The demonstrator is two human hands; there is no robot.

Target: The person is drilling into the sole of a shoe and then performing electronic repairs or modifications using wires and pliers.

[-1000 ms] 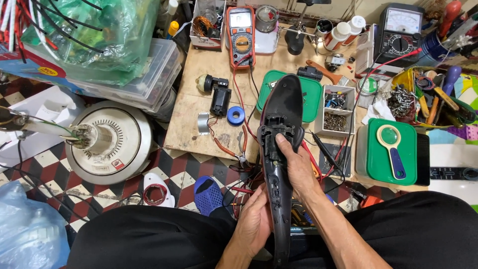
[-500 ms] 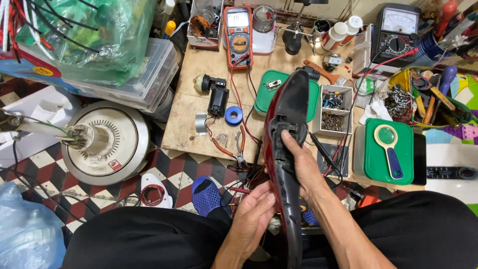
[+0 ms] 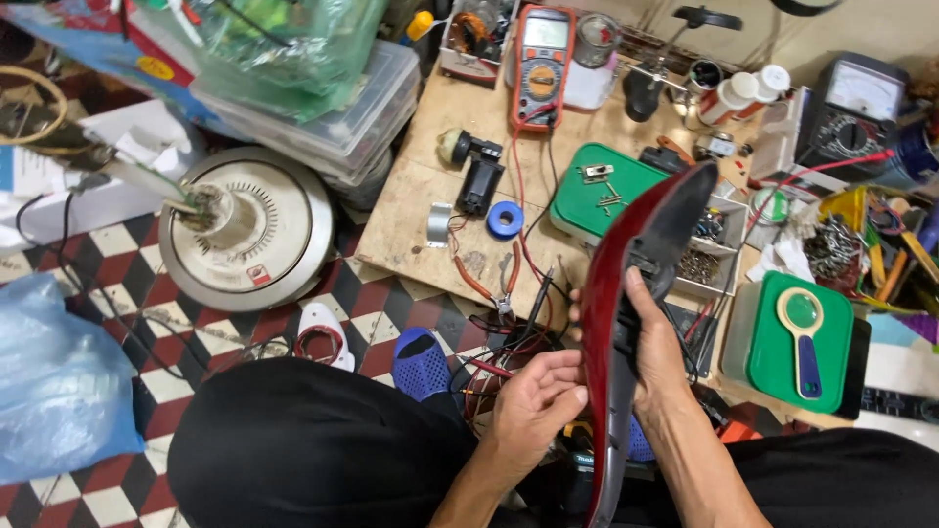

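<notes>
A long curved fan blade (image 3: 616, 323), glossy dark red on one face and black on the other, stands on edge in front of me, tip pointing away over the wooden table (image 3: 430, 210). My right hand (image 3: 653, 347) grips it at its middle, thumb on the black face. My left hand (image 3: 533, 406) supports the red face lower down, fingers curled against it. Below the hands lie red and black wires (image 3: 489, 367).
A round white fan motor housing (image 3: 249, 230) sits on the checkered floor at left. On the table are an orange multimeter (image 3: 541, 59), pliers (image 3: 489, 284), blue tape (image 3: 505, 219), green lids (image 3: 597, 200) and a magnifier (image 3: 804, 337). A blue plastic bag (image 3: 54, 381) lies at lower left.
The blade has been rolled in my hands from showing its black face to standing edge-on with the red face out. Both hands stayed on it; the view shifted right.
</notes>
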